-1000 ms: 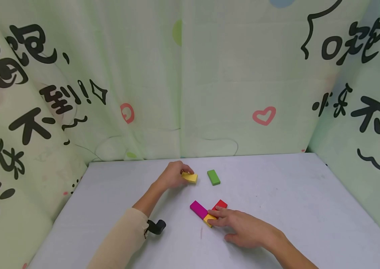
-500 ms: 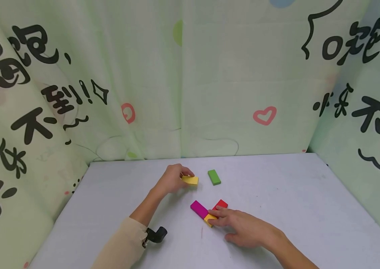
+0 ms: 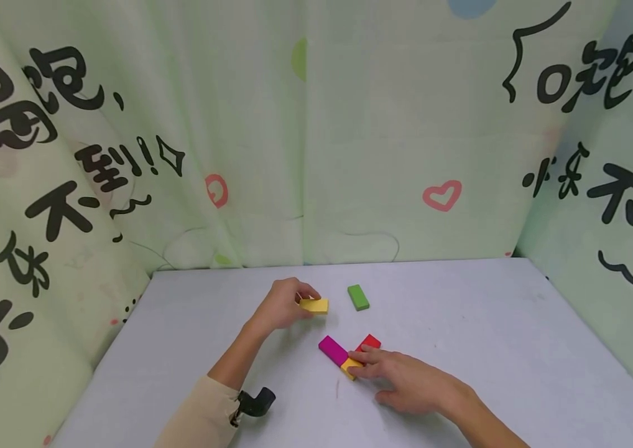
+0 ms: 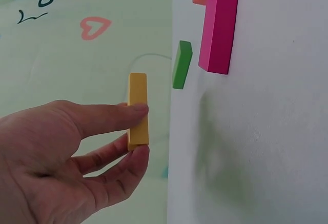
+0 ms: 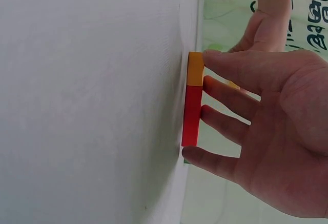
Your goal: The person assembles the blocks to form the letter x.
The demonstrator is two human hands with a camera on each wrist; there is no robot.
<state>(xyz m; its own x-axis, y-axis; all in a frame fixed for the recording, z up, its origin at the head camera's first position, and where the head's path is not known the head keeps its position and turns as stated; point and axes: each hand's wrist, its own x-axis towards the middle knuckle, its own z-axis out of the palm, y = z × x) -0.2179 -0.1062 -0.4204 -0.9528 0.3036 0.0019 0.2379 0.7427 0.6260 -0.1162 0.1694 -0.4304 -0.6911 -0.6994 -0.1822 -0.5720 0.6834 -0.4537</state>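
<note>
My left hand (image 3: 287,305) pinches a yellow wooden block (image 3: 316,306) between thumb and fingers. In the left wrist view that yellow block (image 4: 137,86) is raised off the white surface. Nearer to me, a magenta block (image 3: 333,350), an orange-yellow block (image 3: 348,365) and a red block (image 3: 371,340) lie joined in a V shape. My right hand (image 3: 414,381) rests its extended fingers on the orange-yellow and red blocks, partly covering them. From the right wrist, the thumb and fingertips touch along the orange-yellow block (image 5: 195,69) and red block (image 5: 192,114).
A green block (image 3: 358,297) lies alone toward the back of the white table (image 3: 479,323), right of my left hand. A pale green printed curtain (image 3: 361,155) surrounds the table at the back and sides. A black wrist device (image 3: 257,403) sticks out from the left sleeve.
My left hand has drawn slightly back toward me and to the left with the yellow block still pinched. The right hand and the joined blocks stay in place.
</note>
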